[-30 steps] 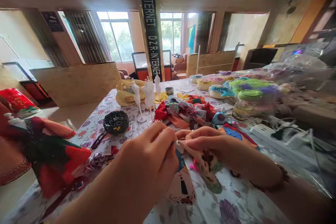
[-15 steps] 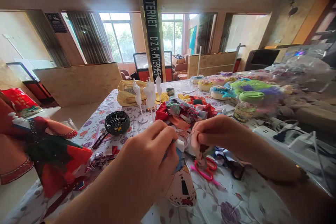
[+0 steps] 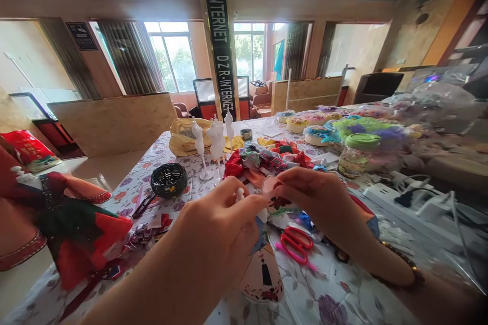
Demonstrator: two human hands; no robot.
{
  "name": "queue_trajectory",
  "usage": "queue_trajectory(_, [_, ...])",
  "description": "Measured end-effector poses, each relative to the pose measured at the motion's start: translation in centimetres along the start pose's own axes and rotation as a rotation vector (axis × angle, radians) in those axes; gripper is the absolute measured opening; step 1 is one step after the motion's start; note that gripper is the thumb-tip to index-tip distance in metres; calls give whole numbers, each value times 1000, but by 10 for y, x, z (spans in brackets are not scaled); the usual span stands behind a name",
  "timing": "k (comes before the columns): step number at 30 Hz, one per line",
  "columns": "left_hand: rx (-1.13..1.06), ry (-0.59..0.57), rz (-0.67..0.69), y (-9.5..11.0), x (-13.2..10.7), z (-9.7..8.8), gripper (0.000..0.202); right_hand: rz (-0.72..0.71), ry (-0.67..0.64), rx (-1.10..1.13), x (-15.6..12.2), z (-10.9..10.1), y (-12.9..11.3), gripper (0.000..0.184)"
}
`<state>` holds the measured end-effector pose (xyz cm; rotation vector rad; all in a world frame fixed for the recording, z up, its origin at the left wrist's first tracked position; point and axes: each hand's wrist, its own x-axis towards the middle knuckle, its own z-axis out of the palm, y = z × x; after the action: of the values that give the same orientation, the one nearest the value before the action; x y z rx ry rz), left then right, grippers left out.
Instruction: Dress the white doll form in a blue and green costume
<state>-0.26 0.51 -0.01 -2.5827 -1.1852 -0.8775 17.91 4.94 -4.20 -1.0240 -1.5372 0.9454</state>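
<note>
My left hand (image 3: 219, 228) is closed around a small white mannequin (image 3: 240, 193), whose neck knob pokes up between thumb and fingers. Below that hand hangs the mannequin's pale skirt (image 3: 263, 278), with a black and red pattern along it and some blue cloth above; my fingers hide most of the torso. Just to the right, my right hand (image 3: 318, 198) pinches a patterned fabric piece (image 3: 281, 204) with dark red motifs and a greenish edge, held close to the mannequin. Red-handled scissors (image 3: 295, 245) lie on the tablecloth beneath my right hand.
Bare white mannequins (image 3: 216, 142) stand behind my hands, beside a black basket (image 3: 169, 181) and a fabric heap (image 3: 267, 157). At right are a green-lidded jar (image 3: 358, 155) and a power strip (image 3: 400, 210). A dressed mannequin (image 3: 76, 218) in red and green occupies the left.
My right hand has turned and shifted left, bringing the fabric piece up level beside the mannequin. The scissors show more fully now. My left hand keeps nearly the same place.
</note>
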Motion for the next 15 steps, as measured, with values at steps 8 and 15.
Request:
queue_trajectory(8, [41,-66,36,-1,-1,1,38,-1,-173,116,5,-1,-3,18])
queue_trajectory(15, [59,-78,36,2,0,-1,37,59,-297,218,6,-8,-2,19])
